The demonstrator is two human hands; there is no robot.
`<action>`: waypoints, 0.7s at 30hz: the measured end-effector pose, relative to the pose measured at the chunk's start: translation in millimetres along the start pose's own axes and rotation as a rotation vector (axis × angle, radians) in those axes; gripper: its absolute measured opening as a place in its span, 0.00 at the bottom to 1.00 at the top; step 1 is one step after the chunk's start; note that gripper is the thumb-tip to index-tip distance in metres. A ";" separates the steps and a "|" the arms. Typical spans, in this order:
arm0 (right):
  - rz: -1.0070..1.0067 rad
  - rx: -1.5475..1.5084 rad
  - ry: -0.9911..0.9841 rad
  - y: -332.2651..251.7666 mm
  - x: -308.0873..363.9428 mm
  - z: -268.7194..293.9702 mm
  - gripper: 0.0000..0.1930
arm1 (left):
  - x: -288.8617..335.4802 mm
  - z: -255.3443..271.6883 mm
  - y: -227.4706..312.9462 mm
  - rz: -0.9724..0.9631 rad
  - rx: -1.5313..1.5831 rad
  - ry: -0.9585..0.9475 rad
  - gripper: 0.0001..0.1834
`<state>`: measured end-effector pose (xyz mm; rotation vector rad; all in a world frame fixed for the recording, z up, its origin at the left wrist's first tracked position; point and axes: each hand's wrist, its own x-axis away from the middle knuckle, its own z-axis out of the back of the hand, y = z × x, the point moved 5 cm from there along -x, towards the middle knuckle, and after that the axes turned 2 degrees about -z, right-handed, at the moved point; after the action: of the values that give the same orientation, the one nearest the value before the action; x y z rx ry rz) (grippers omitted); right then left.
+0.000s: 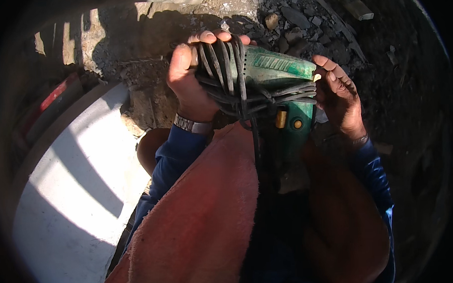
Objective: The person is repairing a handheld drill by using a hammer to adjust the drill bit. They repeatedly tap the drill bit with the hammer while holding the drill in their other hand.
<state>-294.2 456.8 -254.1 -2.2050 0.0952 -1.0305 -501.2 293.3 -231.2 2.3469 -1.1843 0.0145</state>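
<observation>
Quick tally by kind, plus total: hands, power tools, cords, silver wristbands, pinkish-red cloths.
Hands: 2 (left hand, right hand)
Power tools: 1 (green drill)
Cords: 1 (dark cord, wound around the drill)
Silver wristbands: 1 (link wristband, left wrist)
Cloths: 1 (pinkish-red cloth)
Total: 6

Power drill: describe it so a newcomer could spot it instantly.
Start at the big pinkish-red cloth, lower middle. Just above its upper end, between the left hand and right hand, is the power drill. Its green body, wrapped in dark cord, stands out.
</observation>
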 end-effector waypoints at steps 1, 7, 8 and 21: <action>0.032 0.025 -0.013 -6.3 0.6 -6.9 0.21 | -1.4 -1.6 -2.7 0.041 0.056 0.001 0.23; 0.007 0.115 -0.192 -8.4 9.5 -4.1 0.25 | 3.4 -2.0 -21.6 0.127 0.165 0.077 0.25; -0.003 0.112 -0.196 -8.0 12.5 -3.7 0.25 | 4.0 -2.5 -24.7 0.140 0.187 0.077 0.26; -0.179 0.039 -0.124 22.5 30.6 15.7 0.33 | 12.3 -5.0 -36.9 0.127 0.050 0.140 0.21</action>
<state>-257.5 438.3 -255.1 -2.2668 -0.1791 -0.9785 -464.7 304.5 -240.0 2.2681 -1.2737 0.2506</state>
